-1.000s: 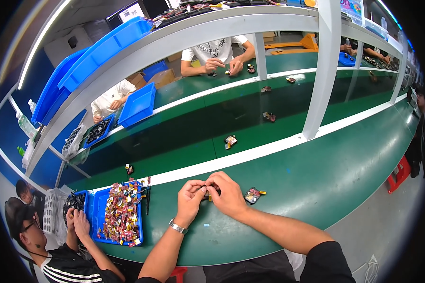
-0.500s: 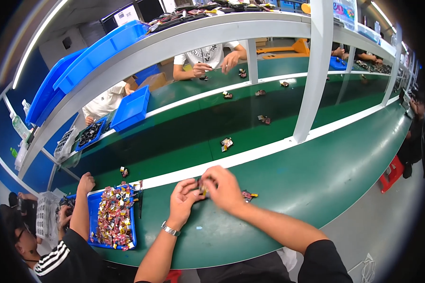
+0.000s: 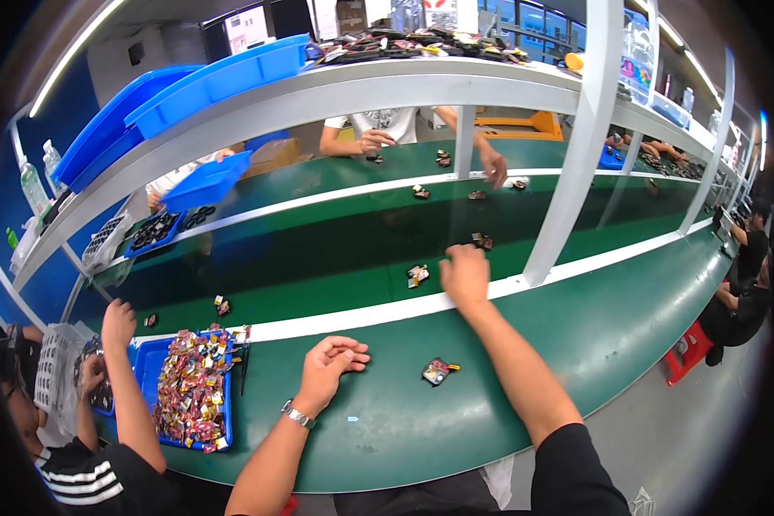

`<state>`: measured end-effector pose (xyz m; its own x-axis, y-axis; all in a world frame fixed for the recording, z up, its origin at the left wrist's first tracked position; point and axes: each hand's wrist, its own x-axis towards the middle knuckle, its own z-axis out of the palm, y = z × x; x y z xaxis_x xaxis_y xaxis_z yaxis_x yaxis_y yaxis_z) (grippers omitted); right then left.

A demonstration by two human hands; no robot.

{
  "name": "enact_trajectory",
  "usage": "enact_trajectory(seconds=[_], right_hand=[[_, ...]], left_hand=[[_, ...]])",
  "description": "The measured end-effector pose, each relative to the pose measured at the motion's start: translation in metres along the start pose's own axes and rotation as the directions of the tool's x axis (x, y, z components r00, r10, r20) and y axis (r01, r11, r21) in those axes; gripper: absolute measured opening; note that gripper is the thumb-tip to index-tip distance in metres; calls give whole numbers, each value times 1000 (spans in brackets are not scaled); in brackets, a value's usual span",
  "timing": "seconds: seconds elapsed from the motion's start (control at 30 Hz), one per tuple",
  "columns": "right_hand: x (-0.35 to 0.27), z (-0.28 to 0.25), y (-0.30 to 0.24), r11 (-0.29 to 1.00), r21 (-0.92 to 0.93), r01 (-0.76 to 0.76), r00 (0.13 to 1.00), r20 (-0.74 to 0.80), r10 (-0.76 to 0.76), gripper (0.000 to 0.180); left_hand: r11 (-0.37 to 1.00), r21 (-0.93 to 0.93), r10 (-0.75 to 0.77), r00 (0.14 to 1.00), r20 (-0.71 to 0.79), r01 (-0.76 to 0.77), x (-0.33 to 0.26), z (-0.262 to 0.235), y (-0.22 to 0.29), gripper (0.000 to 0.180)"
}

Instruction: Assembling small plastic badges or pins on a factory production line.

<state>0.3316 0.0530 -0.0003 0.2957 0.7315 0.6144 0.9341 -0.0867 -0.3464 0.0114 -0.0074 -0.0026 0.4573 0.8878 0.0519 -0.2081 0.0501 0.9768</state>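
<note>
My left hand [image 3: 331, 371], with a metal-banded watch at its wrist, hovers over the green bench; its fingers are loosely bent, with nothing visible in them. My right hand [image 3: 466, 277] reaches across the white rail [image 3: 361, 318] into the sunken green strip. Its fingertips are beside a small dark electronic part [image 3: 483, 242] and partly hidden behind the hand, so I cannot tell whether they grip it. Another small part [image 3: 417, 275], with white and yellow bits, lies left of that hand. Between my forearms, a black and silver part with a yellow tab [image 3: 439, 371] rests on the bench.
A blue tray [image 3: 230, 413] heaped with small red and yellow parts stands at left, black tweezers [image 3: 244, 370] alongside. A co-worker's arm [image 3: 133, 387] is beside it. Opposite, people handle parts and a tilted blue tray [image 3: 206, 182]. A grey upright post [image 3: 576, 155] rises at right.
My hands have parted; the small part between them is no longer seen there. My right hand moved forward over the rail. Across from me, a co-worker's arm stretched out and the blue tray was lifted.
</note>
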Motion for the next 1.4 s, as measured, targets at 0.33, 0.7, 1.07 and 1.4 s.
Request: enact_trajectory(seconds=[0.33, 0.7, 1.07, 1.4], right_hand=[[18, -16, 100, 856, 368, -364, 916, 307, 257, 22], [-1, -8, 81, 874, 388, -294, 951, 209, 227, 15], [3, -10, 77, 667, 650, -364, 930, 217, 296, 18], [5, -12, 81, 671, 641, -373, 925, 206, 318, 17]], left_hand=[[999, 42, -9, 1000, -24, 10, 0, 8, 3, 12], [565, 759, 298, 938, 178, -323, 83, 108, 22, 17], [264, 894, 327, 906, 269, -361, 206, 174, -26, 15], [209, 907, 448, 860, 245, -367, 218, 188, -47, 12]])
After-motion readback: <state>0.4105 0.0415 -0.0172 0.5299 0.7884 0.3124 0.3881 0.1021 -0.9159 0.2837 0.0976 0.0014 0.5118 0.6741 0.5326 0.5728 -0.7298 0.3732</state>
